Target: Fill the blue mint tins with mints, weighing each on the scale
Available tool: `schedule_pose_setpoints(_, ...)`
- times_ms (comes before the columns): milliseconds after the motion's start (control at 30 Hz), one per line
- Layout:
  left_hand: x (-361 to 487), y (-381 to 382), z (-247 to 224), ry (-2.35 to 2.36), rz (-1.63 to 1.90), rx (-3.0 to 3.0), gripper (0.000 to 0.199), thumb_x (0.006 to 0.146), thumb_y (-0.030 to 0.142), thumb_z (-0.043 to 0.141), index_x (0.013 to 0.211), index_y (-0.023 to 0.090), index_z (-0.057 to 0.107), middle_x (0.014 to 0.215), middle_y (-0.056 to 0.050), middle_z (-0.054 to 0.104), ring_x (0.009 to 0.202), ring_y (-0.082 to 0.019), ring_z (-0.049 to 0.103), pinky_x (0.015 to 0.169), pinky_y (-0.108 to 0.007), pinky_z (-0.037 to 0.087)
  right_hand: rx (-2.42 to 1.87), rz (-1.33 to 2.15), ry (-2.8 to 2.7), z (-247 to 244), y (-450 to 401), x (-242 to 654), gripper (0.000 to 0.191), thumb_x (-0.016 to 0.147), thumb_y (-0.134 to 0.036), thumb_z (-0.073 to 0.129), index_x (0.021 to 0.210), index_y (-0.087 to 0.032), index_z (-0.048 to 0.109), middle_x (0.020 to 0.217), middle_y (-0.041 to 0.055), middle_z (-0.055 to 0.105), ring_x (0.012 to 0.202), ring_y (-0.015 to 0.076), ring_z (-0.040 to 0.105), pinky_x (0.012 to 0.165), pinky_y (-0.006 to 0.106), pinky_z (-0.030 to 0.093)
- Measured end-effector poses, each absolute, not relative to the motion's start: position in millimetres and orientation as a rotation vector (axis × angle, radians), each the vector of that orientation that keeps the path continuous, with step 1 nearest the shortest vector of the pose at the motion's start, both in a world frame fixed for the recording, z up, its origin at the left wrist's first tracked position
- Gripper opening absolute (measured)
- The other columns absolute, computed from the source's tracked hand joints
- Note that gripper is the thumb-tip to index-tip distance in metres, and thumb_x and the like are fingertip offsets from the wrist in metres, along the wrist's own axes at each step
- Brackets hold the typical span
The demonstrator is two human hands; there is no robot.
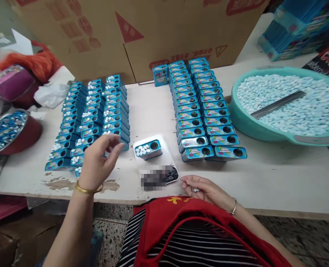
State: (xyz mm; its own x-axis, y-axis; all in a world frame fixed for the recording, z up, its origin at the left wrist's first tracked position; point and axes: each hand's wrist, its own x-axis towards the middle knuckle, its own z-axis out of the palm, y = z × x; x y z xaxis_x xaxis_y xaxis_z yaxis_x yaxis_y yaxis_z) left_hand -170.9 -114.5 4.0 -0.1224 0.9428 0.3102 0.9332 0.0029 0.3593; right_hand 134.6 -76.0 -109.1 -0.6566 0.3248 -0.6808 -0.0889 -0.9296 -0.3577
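My left hand (100,159) hovers over the front of the left rows of blue tins (116,111), with thumb and bent fingers apart and no object visible between them. Pale candies lie on top of many of these tins. Low at the table's front edge, my right hand (202,188) is palm up with curled fingers around a few pale candies (196,190). Between the hands stands a small white scale (167,157); its display is blurred out. On it rests one blue tin (155,148) with several white candies on its top beside the round opening.
To the right stand two rows of tins (190,115) with dark round openings. Beyond them, a turquoise tub (264,133) holds pale candies and a metal bar (278,104). A red bowl (32,129) of shiny blue pieces sits left. A large cardboard box (142,22) blocks the back.
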Motion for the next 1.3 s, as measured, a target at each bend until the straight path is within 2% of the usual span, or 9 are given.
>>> schedule_pose_setpoints(200, -177.5, -134.1, -20.0, 2.199, 0.793, 1.973, 0.019, 0.087, 0.030, 0.056, 0.102, 0.019, 0.057, 0.084, -0.001, 0.062, 0.070, -0.010, 0.056, 0.067, -0.024, 0.046, -1.215, 2.627, -0.516, -102.7, -74.5, 129.7, 0.030, 0.066, -0.027, 0.078, 0.091, -0.015, 0.066, 0.079, 0.0005, 0.064, 0.060, 0.0052, 0.057, 0.049, 0.014, 0.043)
schedule_pose_setpoints(600, -165.8, -125.7, -28.0, 1.966, 0.872, 2.093, 0.021, 0.088, 0.025, 0.056, 0.108, 0.017, 0.055, 0.088, -0.003, 0.060, 0.074, -0.011, 0.054, 0.062, -0.024, 0.044, -1.222, 2.558, -0.622, -92.3, -73.6, 111.6, 0.026, 0.071, -0.032, 0.074, 0.089, -0.015, 0.066, 0.081, 0.0026, 0.064, 0.063, 0.0064, 0.056, 0.052, 0.017, 0.042)
schedule_pose_setpoints(900, -163.8, -115.9, -15.0, 1.809, 0.710, 2.202, 0.022, 0.089, 0.024, 0.055, 0.110, 0.018, 0.056, 0.098, -0.006, 0.058, 0.083, -0.012, 0.055, 0.071, -0.024, 0.048, -1.090, 2.524, -0.883, -61.9, -53.4, 79.3, 0.029, 0.074, -0.034, 0.070, 0.093, -0.014, 0.061, 0.082, 0.0030, 0.061, 0.057, 0.0045, 0.049, 0.047, 0.019, 0.034)
schedule_pose_setpoints(1000, -162.8, -113.5, -14.6, 1.806, 0.720, 2.191, 0.020, 0.090, 0.024, 0.054, 0.108, 0.018, 0.056, 0.094, -0.006, 0.058, 0.080, -0.012, 0.055, 0.071, -0.025, 0.048, -1.051, 2.362, -1.311, -35.0, -33.1, 67.5, 0.023, 0.081, -0.034, 0.060, 0.094, -0.015, 0.059, 0.070, -0.0013, 0.057, 0.054, 0.0058, 0.045, 0.048, 0.021, 0.031)
schedule_pose_setpoints(1100, -161.9, -113.6, -16.2, 1.811, 0.741, 2.175, 0.019, 0.089, 0.024, 0.054, 0.107, 0.018, 0.057, 0.091, -0.005, 0.058, 0.077, -0.011, 0.054, 0.070, -0.024, 0.047, -0.992, 1.957, -1.932, -11.2, -11.1, 48.7, 0.013, 0.086, -0.025, 0.052, 0.090, -0.015, 0.060, 0.058, -0.0050, 0.048, 0.055, 0.0083, 0.044, 0.054, 0.023, 0.033)
schedule_pose_setpoints(1200, -163.3, -117.3, -19.3, 1.821, 0.752, 2.155, 0.018, 0.089, 0.024, 0.053, 0.106, 0.018, 0.058, 0.091, -0.005, 0.059, 0.077, -0.011, 0.055, 0.069, -0.024, 0.047, -0.875, 1.463, -2.392, -0.6, 3.0, 26.7, 0.011, 0.084, -0.012, 0.050, 0.081, -0.015, 0.060, 0.071, -0.0006, 0.055, 0.069, 0.0106, 0.047, 0.067, 0.025, 0.036)
schedule_pose_setpoints(1300, -167.7, -123.7, -23.0, 1.852, 0.754, 2.136, 0.017, 0.090, 0.025, 0.052, 0.104, 0.018, 0.059, 0.094, -0.006, 0.061, 0.079, -0.012, 0.056, 0.071, -0.025, 0.048, -0.832, 1.199, -2.657, -0.9, 6.4, 10.6, 0.015, 0.082, -0.005, 0.048, 0.084, -0.013, 0.061, 0.085, 0.0049, 0.058, 0.080, 0.0136, 0.049, 0.074, 0.027, 0.036)
